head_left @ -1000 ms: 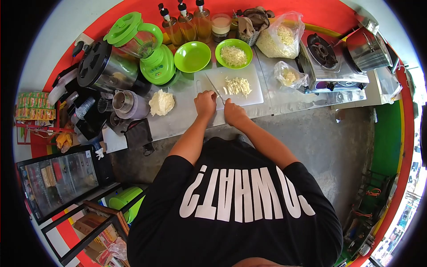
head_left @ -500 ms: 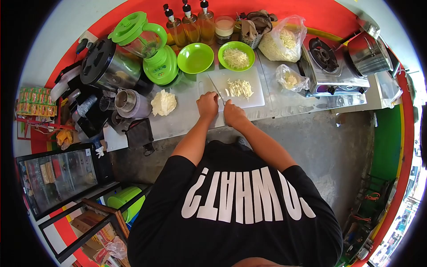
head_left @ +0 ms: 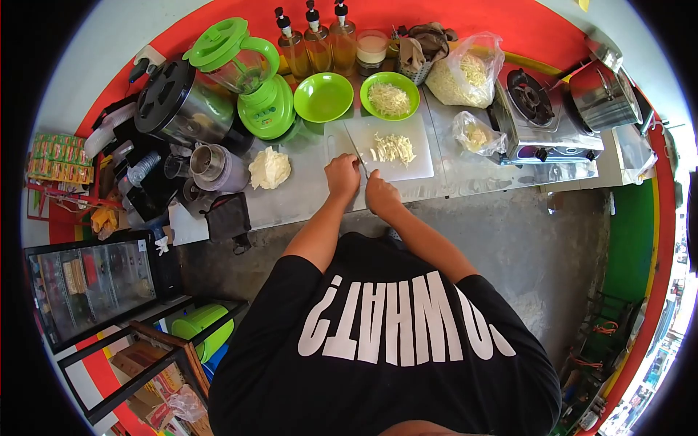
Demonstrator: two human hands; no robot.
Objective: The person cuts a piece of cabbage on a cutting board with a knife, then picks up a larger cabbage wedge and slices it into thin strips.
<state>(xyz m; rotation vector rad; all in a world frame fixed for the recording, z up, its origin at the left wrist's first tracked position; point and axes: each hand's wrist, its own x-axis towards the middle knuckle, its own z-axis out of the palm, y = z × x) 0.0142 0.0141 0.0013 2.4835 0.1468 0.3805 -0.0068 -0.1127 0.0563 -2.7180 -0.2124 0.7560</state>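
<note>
My right hand (head_left: 382, 193) is closed around the handle of a knife (head_left: 358, 151), whose blade points away over a white cutting board (head_left: 418, 168). Just left of the blade, my left hand (head_left: 342, 176) rests on the board's left part with its fingers curled in. What lies under those fingers, if anything, is hidden. To the right of the knife lies a loose pile of pale shredded cabbage (head_left: 395, 149). Beyond the board stand a green bowl (head_left: 417, 102) with pale shreds and another green bowl (head_left: 323, 97) with nothing in it.
A pale cabbage chunk (head_left: 270, 168) sits left of the board, near a green blender (head_left: 267, 109). Pump bottles (head_left: 318, 47) line the back. Toward the right are a large bag of shreds (head_left: 465, 76), a small bag (head_left: 478, 136) and a gas stove (head_left: 545, 134) with a pot (head_left: 603, 94).
The view has shifted slightly. My right hand and the knife handle sit a little lower, nearer my body. My left hand stays by the blade, and the pile looks much the same.
</note>
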